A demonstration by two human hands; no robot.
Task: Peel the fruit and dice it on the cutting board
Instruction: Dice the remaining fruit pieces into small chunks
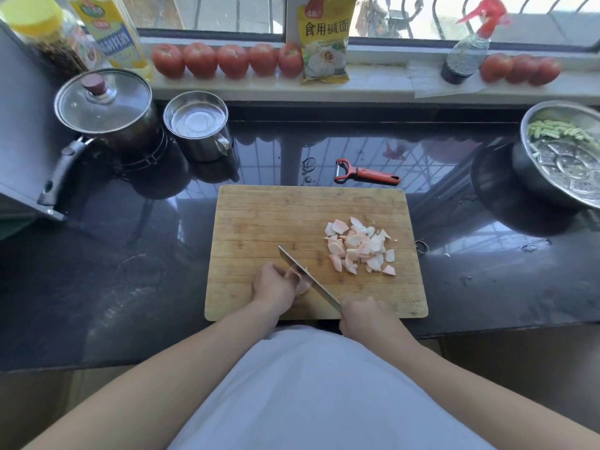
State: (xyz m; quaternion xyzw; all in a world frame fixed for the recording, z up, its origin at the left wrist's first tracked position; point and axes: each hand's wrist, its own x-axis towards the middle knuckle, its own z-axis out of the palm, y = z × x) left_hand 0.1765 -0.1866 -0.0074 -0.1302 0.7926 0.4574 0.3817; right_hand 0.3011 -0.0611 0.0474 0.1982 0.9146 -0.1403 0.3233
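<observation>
Dark glossy table [487, 280] under a window, cutting board [259, 216] at centre.
Left hand [274, 284] holds a fruit piece [303, 287]; right hand [363, 316] grips the knife [305, 276]; diced fruit [360, 245] piled at two o'clock on the board.

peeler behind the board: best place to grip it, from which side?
Grip the peeler by its long red handle, mid-length, coming from above. It lies flat on the counter beyond the cutting board, blade head to the left, handle pointing right, nothing touching it.
</observation>
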